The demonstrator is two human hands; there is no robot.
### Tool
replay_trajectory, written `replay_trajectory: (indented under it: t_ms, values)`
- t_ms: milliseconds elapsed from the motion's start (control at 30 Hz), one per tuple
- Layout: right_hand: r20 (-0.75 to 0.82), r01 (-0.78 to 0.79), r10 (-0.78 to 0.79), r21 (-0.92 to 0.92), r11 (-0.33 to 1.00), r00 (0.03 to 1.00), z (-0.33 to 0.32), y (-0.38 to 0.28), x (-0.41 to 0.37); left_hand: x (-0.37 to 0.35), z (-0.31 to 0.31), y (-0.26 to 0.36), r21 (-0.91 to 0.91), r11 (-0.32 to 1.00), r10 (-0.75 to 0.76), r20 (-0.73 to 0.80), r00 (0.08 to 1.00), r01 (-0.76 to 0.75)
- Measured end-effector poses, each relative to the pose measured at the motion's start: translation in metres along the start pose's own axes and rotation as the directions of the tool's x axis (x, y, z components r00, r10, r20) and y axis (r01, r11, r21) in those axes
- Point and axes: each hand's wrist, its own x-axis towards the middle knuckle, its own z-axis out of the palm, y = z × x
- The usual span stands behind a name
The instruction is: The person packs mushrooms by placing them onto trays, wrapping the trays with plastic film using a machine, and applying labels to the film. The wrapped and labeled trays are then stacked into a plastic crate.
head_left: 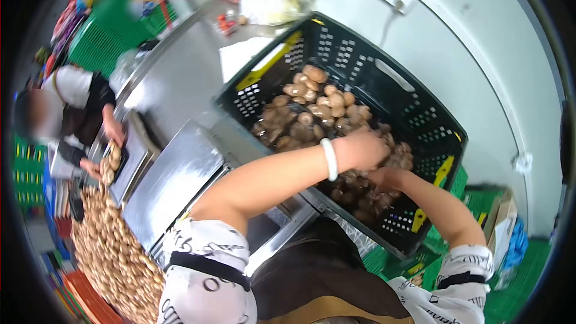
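Brown-capped mushrooms [330,105] lie heaped inside a dark green, perforated plastic crate [384,81]. Reaching in from the left, my left hand [365,149], with a white band at its wrist, has its fingers curled down around mushrooms near the crate's middle. Just below it, my right hand [387,179] comes in from the right and dips among the mushrooms. Its fingertips are largely hidden there, so its grip does not show. The two hands are close together.
A metal table [180,63] carries a flat steel plate [174,183]. At left, a co-worker's hands [113,132] hold mushrooms in a package beside a scale [135,156]. A large mushroom pile [114,246] lies below. White wall [447,21] stands behind the crate; green crates are at lower right.
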Motion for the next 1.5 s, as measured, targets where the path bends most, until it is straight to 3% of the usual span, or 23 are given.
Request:
replay_trajectory:
  t_ms: [33, 67, 100, 167, 200, 233, 300, 433, 533, 633, 700, 800, 833, 900, 967, 1000, 1033, 1200, 1267, 1333, 1400, 1467, 1500]
  values:
    - [-0.266, 0.102, -0.049, 0.19, 0.977, 0.963, -0.016, -0.01, -0.018, -0.028, -0.022, 0.007, -0.2, 0.979, -0.01, -0.241, 0.97, -0.04]
    - [-0.504, 0.207, -0.111, 0.138, 0.969, 0.857, -0.022, -0.018, -0.021, -0.052, -0.025, 0.01, -0.309, 0.943, -0.04, -0.482, 0.875, -0.127]
    - [-0.702, 0.318, -0.181, 0.069, 0.945, 0.689, -0.033, -0.03, -0.016, -0.083, -0.038, 0.019, -0.401, 0.902, -0.105, -0.565, 0.818, -0.161]
    - [-0.659, 0.349, -0.061, 0.315, 0.882, 0.749, -0.09, -0.076, -0.031, -0.149, -0.046, 0.043, -0.48, 0.877, -0.351, -0.632, 0.691, 0.006]
    - [-0.627, 0.335, 0.017, 0.44, 0.833, 0.779, -0.113, -0.093, -0.034, -0.179, -0.041, 0.054, -0.58, 0.814, -0.471, -0.623, 0.625, 0.036]
    - [-0.705, 0.411, -0.033, 0.373, 0.832, 0.708, -0.127, -0.096, -0.024, -0.206, -0.035, 0.067, -0.67, 0.741, -0.57, -0.603, 0.558, 0.033]
    - [-0.752, 0.399, -0.039, 0.305, 0.865, 0.658, -0.175, -0.123, -0.021, -0.258, -0.025, 0.095, -0.775, 0.598, -0.783, -0.51, 0.356, 0.204]
    - [-0.862, 0.649, -0.14, 0.249, 0.719, 0.487, -0.27, -0.173, 0.019, -0.334, 0.007, 0.144, -0.921, 0.245, -0.936, -0.306, -0.175, 0.302]
    - [-0.84, 0.488, -0.333, -0.096, 0.868, 0.428, -0.338, -0.192, 0.08, -0.37, 0.046, 0.175, -0.944, 0.121, -0.877, -0.247, -0.413, 0.308]
    - [-0.726, 0.219, -0.508, -0.461, 0.86, 0.464, -0.39, -0.199, 0.15, -0.384, 0.072, 0.189, -0.971, 0.044, -0.808, -0.173, -0.564, 0.235]
    - [-0.655, 0.097, -0.518, -0.566, 0.819, 0.55, -0.414, -0.186, 0.212, -0.385, 0.076, 0.191, -0.992, -0.06, -0.787, -0.023, -0.617, 0.115]
    - [-0.589, -0.059, -0.512, -0.69, 0.721, 0.625, -0.445, -0.157, 0.308, -0.383, 0.078, 0.18, -0.997, -0.068, -0.756, 0.03, -0.654, 0.033]
    - [-0.582, -0.086, -0.534, -0.721, 0.687, 0.614, -0.451, -0.148, 0.334, -0.385, 0.081, 0.177, -0.991, -0.123, -0.756, 0.063, -0.651, 0.047]
    - [-0.567, -0.147, -0.432, -0.708, 0.69, 0.702, -0.462, -0.147, 0.362, -0.383, 0.071, 0.161, -0.954, -0.087, -0.739, -0.131, -0.661, 0.287]
    - [-0.523, -0.162, -0.402, -0.737, 0.657, 0.752, -0.47, -0.144, 0.383, -0.383, 0.065, 0.146, -0.97, -0.189, -0.745, 0.04, -0.665, 0.154]
    - [-0.501, -0.165, -0.382, -0.747, 0.644, 0.777, -0.473, -0.141, 0.396, -0.382, 0.061, 0.137, -0.969, -0.151, -0.75, -0.017, -0.662, 0.196]
    - [-0.521, -0.179, -0.36, -0.725, 0.665, 0.774, -0.471, -0.136, 0.408, -0.38, 0.057, 0.13, -0.963, -0.119, -0.755, -0.071, -0.652, 0.243]
    - [-0.601, -0.179, -0.195, -0.505, 0.844, 0.775, -0.476, -0.132, 0.434, -0.38, 0.038, 0.104, -0.952, -0.169, -0.837, 0.002, -0.547, 0.255]
    - [-0.661, -0.04, -0.323, -0.472, 0.881, 0.678, -0.497, -0.143, 0.426, -0.376, 0.035, 0.095, -0.956, -0.115, -0.842, -0.051, -0.537, 0.27]
    - [-0.666, 0.335, -0.641, -0.547, 0.767, 0.381, -0.511, -0.178, 0.371, -0.378, 0.039, 0.088, -0.947, -0.035, -0.885, -0.119, -0.45, 0.318]
    - [-0.688, 0.658, -0.604, -0.241, 0.714, 0.403, -0.508, -0.238, 0.284, -0.378, 0.045, 0.091, -0.942, -0.026, -0.928, -0.102, -0.36, 0.334]
    - [-0.652, 0.822, -0.757, -0.403, 0.402, 0.05, -0.489, -0.274, 0.213, -0.382, 0.04, 0.093, -0.934, 0.066, -0.927, -0.188, -0.324, 0.352]
    - [-0.658, 0.862, -0.75, -0.34, 0.375, 0.066, -0.473, -0.29, 0.169, -0.384, 0.036, 0.092, -0.926, 0.112, -0.924, -0.231, -0.306, 0.36]
